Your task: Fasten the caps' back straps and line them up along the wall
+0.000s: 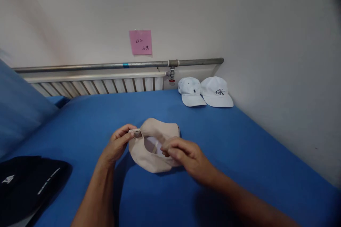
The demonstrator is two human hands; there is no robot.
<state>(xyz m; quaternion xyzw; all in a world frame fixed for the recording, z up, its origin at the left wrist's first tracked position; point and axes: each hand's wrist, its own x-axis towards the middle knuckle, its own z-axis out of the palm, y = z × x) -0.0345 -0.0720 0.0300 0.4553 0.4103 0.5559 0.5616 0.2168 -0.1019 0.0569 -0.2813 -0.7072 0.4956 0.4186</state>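
Observation:
A beige cap [149, 159] lies with its back opening toward me on the blue bed sheet [239, 142]. My left hand [118, 143] pinches the strap buckle at the cap's back left. My right hand [183, 156] is closed on the right end of the strap by the opening. Both hands hold the cap just above the sheet.
Two white caps [190, 92] [217, 92] sit side by side at the far corner by the wall. A black cap [23, 181] lies at the near left. A radiator and pipe [106, 66] run along the back wall under a pink note [140, 42]. A blue pillow [18, 110] is at the left.

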